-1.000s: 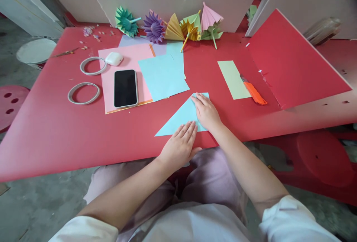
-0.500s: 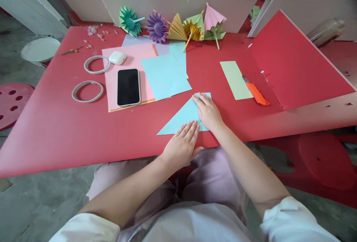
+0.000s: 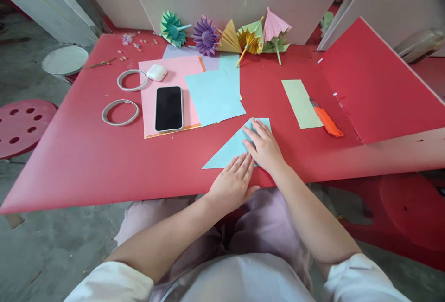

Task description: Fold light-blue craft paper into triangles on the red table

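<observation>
A folded light blue sheet of paper (image 3: 227, 150) lies near the front edge of the red table, its long point toward the left. Across its lower edge rests my left hand (image 3: 233, 179), fingers stretched out flat and thumb apart. My right hand (image 3: 264, 144) lies on the right part of the sheet with its fingers spread, hiding some of the paper there. The fingertips of the left hand are close to the right hand's thumb. Behind the sheet are more light blue papers (image 3: 213, 97).
A phone (image 3: 169, 109) and a white earbud case (image 3: 157, 72) lie on pink paper (image 3: 149, 102). Two tape rolls (image 3: 120, 112) sit left. An orange utility knife (image 3: 330, 123) touches a pale green paper strip (image 3: 299, 103). Folded paper umbrellas (image 3: 246, 40) line the back.
The right hand's fingers have spread and shifted slightly on the folded paper. My left hand keeps its place on the sheet. The whole view has swung slightly.
</observation>
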### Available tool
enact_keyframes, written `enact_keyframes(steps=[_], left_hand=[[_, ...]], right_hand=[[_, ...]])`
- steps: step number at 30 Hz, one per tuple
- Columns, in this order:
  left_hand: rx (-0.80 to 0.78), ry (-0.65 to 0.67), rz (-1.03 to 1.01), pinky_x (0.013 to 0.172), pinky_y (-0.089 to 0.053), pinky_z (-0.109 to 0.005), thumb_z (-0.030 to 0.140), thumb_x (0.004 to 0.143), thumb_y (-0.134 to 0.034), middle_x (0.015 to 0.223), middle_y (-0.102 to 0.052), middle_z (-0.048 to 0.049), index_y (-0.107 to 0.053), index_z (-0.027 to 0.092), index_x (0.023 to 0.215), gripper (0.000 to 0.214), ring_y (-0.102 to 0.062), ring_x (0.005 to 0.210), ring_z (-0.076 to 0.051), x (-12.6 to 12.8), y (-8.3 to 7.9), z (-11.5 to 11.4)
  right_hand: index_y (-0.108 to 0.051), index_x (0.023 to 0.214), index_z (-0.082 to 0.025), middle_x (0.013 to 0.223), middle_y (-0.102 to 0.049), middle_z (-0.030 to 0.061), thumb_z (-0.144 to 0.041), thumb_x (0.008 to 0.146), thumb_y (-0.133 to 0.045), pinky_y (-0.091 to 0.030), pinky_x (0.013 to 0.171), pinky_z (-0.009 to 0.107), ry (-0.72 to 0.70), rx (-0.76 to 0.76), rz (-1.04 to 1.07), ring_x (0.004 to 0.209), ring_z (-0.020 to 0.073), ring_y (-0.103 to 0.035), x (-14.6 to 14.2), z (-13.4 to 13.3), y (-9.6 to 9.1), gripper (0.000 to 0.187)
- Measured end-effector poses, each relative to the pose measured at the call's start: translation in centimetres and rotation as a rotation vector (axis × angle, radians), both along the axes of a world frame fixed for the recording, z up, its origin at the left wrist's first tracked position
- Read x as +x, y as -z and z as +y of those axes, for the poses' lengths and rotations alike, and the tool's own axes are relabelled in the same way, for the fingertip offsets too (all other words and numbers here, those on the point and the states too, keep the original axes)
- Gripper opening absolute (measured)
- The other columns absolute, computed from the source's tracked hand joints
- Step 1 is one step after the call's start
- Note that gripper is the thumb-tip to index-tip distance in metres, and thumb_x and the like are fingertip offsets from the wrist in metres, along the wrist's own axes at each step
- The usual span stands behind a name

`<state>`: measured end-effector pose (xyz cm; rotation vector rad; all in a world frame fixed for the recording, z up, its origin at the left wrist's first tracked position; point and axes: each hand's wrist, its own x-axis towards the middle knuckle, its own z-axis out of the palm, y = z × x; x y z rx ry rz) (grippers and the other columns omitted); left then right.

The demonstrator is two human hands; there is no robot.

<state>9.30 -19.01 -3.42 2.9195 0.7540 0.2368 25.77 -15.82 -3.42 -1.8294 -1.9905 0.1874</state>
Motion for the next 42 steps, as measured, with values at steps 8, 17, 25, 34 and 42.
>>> enact_keyframes(steps=[8, 17, 25, 34, 42], left_hand=[[-0.054, -0.002, -0.075, 0.109, -0.022, -0.041, 0.046, 0.091, -0.032, 0.142, -0.029, -0.0179, -0.031, 0.004, 0.134, 0.061, -0.021, 0.134, -0.025, -0.2, -0.3, 0.1], [-0.062, -0.292, -0.154, 0.102, -0.029, -0.051, 0.036, 0.088, -0.044, 0.140, -0.033, -0.0178, -0.044, 0.016, 0.125, 0.043, -0.021, 0.133, -0.032, -1.9, -1.2, 1.2], [-0.061, -0.281, -0.109, 0.102, -0.031, -0.048, 0.041, 0.087, -0.045, 0.139, -0.034, -0.0205, -0.043, 0.014, 0.127, 0.048, -0.025, 0.131, -0.032, -2.1, -0.7, 1.4], [-0.022, -0.293, -0.116, 0.102, -0.031, -0.048, 0.041, 0.089, -0.041, 0.139, -0.034, -0.0206, -0.042, 0.013, 0.128, 0.048, -0.025, 0.132, -0.031, -2.0, -0.5, 1.2], [0.028, -0.227, -0.012, 0.109, -0.021, -0.042, 0.047, 0.091, -0.029, 0.142, -0.029, -0.0203, -0.033, 0.001, 0.134, 0.063, -0.020, 0.134, -0.028, -1.9, -0.1, -0.9]], right_hand=[[-0.058, 0.113, -0.027, 0.124, -0.055, 0.0040, -0.037, 0.087, -0.043, -0.042, 0.098, 0.041, 0.155, -0.027, 0.511, 0.117, 0.0207, -0.048, 1.1, -2.4, -1.3, 0.032], [-0.055, 0.110, -0.029, 0.122, -0.055, 0.0048, -0.040, 0.081, -0.053, -0.050, 0.087, 0.041, 0.295, -0.169, 1.069, 0.113, 0.0220, -0.051, 0.6, -4.9, -2.2, 0.032], [-0.053, 0.107, -0.027, 0.128, -0.050, 0.0065, -0.037, 0.081, -0.052, -0.051, 0.085, 0.040, 0.300, -0.263, 1.292, 0.116, 0.0223, -0.049, -0.1, -4.1, -2.9, 0.028], [-0.042, 0.127, -0.033, 0.068, -0.056, -0.0034, -0.043, 0.072, -0.060, -0.045, 0.041, 0.026, 0.285, -0.352, 0.827, 0.052, 0.0128, -0.050, -1.1, -3.4, -2.6, 0.059], [-0.066, 0.096, -0.027, 0.072, -0.063, 0.0004, -0.039, 0.080, -0.050, -0.043, 0.059, 0.029, 0.164, -0.270, 0.355, 0.058, 0.0145, -0.052, -1.4, -3.3, -1.7, 0.026]])
